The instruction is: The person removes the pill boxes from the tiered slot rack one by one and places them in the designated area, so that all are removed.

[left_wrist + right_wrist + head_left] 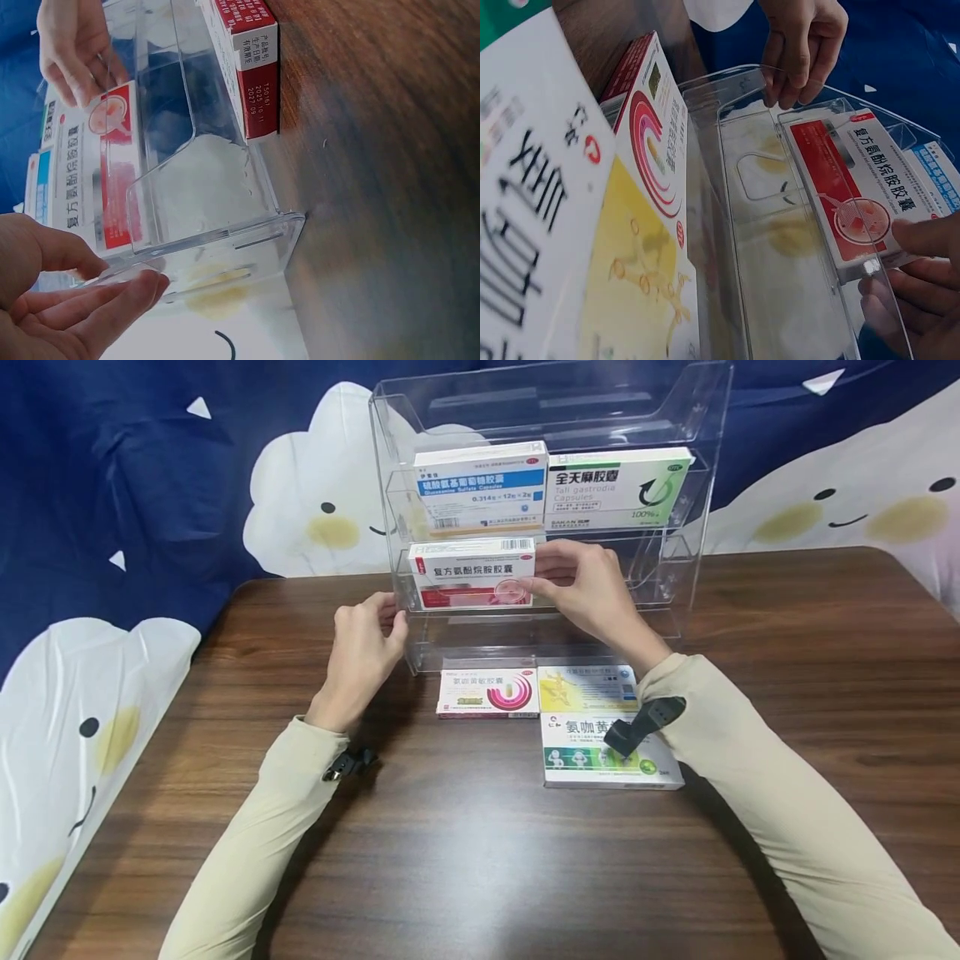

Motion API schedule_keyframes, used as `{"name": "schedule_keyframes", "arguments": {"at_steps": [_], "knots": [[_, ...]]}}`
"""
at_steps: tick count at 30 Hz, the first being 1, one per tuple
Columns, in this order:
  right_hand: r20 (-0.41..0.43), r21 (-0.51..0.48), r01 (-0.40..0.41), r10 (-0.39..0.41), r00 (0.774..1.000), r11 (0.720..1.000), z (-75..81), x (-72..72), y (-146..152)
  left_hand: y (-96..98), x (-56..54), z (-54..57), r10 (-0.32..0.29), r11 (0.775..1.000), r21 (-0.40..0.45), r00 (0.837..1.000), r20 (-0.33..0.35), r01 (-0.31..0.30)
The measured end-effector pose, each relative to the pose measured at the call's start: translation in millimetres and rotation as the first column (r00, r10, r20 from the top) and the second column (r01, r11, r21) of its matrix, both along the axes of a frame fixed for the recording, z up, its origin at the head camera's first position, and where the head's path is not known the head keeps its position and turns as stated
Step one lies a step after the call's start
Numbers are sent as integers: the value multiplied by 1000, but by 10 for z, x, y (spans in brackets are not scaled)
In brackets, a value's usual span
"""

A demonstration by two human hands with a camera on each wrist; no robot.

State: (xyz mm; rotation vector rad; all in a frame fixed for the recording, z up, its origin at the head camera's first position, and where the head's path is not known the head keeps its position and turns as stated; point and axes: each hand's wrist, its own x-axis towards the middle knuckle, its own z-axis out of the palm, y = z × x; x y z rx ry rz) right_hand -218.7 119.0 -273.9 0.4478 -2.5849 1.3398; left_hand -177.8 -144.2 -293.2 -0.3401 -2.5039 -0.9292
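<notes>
Near side: green-white box [581, 768] is lying on the desk [450, 860], with yellow-white box [570, 691] just behind it and pink-ring box [480, 693] sitting to the left of that one. Left hand [363, 643]: fingers are pinching the left side edge of the clear rack [468, 631]. Right hand [596, 589]: fingers are gripping the right end of the red-white box [472, 575], thumb pressing on its front. That box is sitting upright in a rack tier at left, behind the clear lip. One tier up, blue-white box [480, 497] and green-arrow box [607, 493] are standing side by side. Blue cloud-print curtain [150, 452] is hanging behind.
</notes>
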Motion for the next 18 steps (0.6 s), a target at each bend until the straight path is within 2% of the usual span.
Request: {"name": "schedule_keyframes", "arguments": {"at_steps": [6, 9, 14, 18], "knots": [[22, -18, 15, -15, 1000, 1000, 10, 0, -6, 14, 15, 8, -3, 1000, -3, 1000, 9, 3], [6, -50, 21, -20, 1000, 999, 8, -2, 19, 15, 17, 6, -1, 1000, -7, 1000, 4, 1], [-36, -152, 26, -32, 999, 988, 56, 22, 76, 3, 12, 5, -2, 1000, -10, 1000, -12, 2], [-116, -270, 52, -87, 989, 962, 105, 85, 127, -4, 14, -4, -9, 1000, -8, 999, -31, 9]]}}
